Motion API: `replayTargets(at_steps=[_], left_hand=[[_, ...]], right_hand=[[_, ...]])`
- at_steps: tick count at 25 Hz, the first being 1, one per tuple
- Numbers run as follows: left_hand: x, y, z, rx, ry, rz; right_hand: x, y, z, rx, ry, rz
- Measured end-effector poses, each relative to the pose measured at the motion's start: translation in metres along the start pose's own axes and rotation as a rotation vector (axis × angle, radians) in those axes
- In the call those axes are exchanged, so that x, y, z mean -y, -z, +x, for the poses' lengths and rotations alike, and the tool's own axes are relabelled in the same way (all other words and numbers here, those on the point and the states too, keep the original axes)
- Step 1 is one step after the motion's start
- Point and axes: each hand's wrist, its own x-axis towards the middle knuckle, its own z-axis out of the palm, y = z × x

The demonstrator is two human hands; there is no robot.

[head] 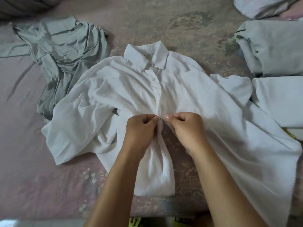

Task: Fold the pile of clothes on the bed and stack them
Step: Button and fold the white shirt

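A white collared shirt (188,95) lies spread front-up on the pink bed (24,153), collar pointing away from me. My left hand (141,128) pinches the left edge of the button placket at mid-shirt. My right hand (186,126) pinches the right edge, right beside the left hand. Two upper buttons look fastened; below my hands the front gapes open. A crumpled grey-green garment (65,59) lies unfolded at the upper left, partly under the shirt's sleeve.
Folded pale garments are stacked along the right: one grey-green (272,46), one white (282,99) nearer me, another white (260,5) at the top edge. A dark cover (21,5) shows at the top left. Bare bedsheet lies at the lower left.
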Motion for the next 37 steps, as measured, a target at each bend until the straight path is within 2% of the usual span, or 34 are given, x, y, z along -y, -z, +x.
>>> replayTargets(at_steps=[11,27,37], left_hand=[[-0.009,-0.003,-0.005,0.052,0.008,-0.122],[-0.007,0.0,0.002,0.074,0.133,-0.313],[0.001,-0.008,0.002,0.015,-0.12,0.075]], right_hand=[[0.009,0.0,-0.008,-0.025,-0.046,0.185],[0.014,-0.003,-0.01,-0.011,-0.017,0.124],[0.018,-0.005,-0.013,-0.017,-0.025,0.113]])
